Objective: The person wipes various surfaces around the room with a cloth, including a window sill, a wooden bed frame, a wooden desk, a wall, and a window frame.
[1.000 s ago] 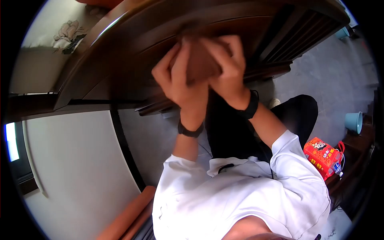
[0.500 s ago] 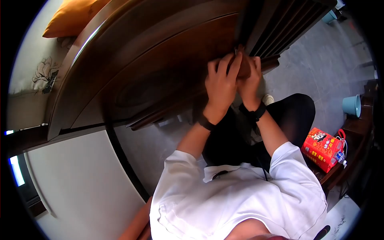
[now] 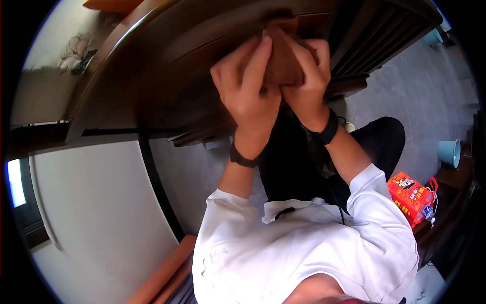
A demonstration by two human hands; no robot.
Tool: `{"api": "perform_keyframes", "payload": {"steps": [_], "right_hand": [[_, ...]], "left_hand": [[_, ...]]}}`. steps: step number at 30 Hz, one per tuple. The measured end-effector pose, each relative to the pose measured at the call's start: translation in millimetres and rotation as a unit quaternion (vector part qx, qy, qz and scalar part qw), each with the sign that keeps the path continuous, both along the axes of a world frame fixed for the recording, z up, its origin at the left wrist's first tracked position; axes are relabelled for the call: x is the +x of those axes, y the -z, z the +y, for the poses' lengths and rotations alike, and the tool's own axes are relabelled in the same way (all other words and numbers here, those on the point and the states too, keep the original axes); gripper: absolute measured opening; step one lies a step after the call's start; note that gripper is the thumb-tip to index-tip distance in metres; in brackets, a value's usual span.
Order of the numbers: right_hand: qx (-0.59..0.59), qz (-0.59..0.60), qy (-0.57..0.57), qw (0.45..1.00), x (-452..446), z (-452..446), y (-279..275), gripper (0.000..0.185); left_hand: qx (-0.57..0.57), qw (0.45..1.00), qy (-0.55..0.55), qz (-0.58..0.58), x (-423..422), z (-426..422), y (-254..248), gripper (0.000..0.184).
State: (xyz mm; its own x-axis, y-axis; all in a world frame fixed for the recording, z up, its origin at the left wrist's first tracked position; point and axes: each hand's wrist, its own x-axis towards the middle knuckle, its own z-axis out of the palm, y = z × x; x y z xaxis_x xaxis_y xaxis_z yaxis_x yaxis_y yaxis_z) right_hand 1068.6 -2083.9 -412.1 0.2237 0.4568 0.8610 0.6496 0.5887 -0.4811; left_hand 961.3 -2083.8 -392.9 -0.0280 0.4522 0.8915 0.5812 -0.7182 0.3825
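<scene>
Both hands are raised in front of the dark carved wooden furniture panel point(image 3: 167, 71). Between them is a reddish-brown, slightly blurred piece point(image 3: 286, 68), whose kind I cannot make out; it may be a folded cloth or a flat block. My left hand point(image 3: 248, 83) grips its left side, thumb and fingers bent around the edge. On the other side my right hand point(image 3: 311, 71) holds it with curled fingers. The fingertips come close to the wood; whether they touch it is unclear. Each wrist wears a dark band.
Dark slats point(image 3: 374, 40) rise at the upper right. A red printed box point(image 3: 407, 195) and a small bottle point(image 3: 429, 212) lie on a low wooden ledge at right, near a blue bucket point(image 3: 449, 153). A white panel point(image 3: 101, 187) stands at left.
Both hands have moved up and left along the wooden panel with the reddish-brown piece, and are spread wider around it. The view has shifted slightly.
</scene>
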Motion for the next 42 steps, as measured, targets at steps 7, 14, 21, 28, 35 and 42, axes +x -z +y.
{"api": "perform_keyframes", "payload": {"steps": [7, 14, 21, 28, 35, 42], "right_hand": [[-0.119, -0.018, -0.04, 0.992, -31.8, -12.0, 85.5, 0.049], [-0.079, -0.052, -0.136, 0.986, -109.1, -2.5, 50.1, 0.045], [-0.039, -0.018, -0.118, 0.992, -112.2, -1.4, 1.4, 0.047], [-0.034, 0.004, -0.028, 0.999, -58.5, -3.1, 47.9, 0.046], [-0.132, -0.06, -0.035, 0.989, -63.0, -13.1, 119.5, 0.05], [-0.093, -0.107, -0.13, 0.981, -139.2, -6.2, 73.4, 0.041]], "left_hand": [[-0.099, 0.993, -0.025, 0.056, -43.5, -20.6, 67.9, 0.059], [-0.089, 0.986, -0.14, -0.017, -113.7, -27.1, 66.0, 0.062], [-0.024, 0.992, -0.124, -0.027, -109.6, -18.4, 15.1, 0.058], [-0.029, 0.997, -0.063, 0.025, -59.3, -11.4, 40.1, 0.054], [-0.112, 0.992, -0.055, 0.012, -74.3, -21.7, 110.7, 0.053], [-0.069, 0.984, -0.162, 0.005, -153.5, -27.2, 93.3, 0.059]]}}
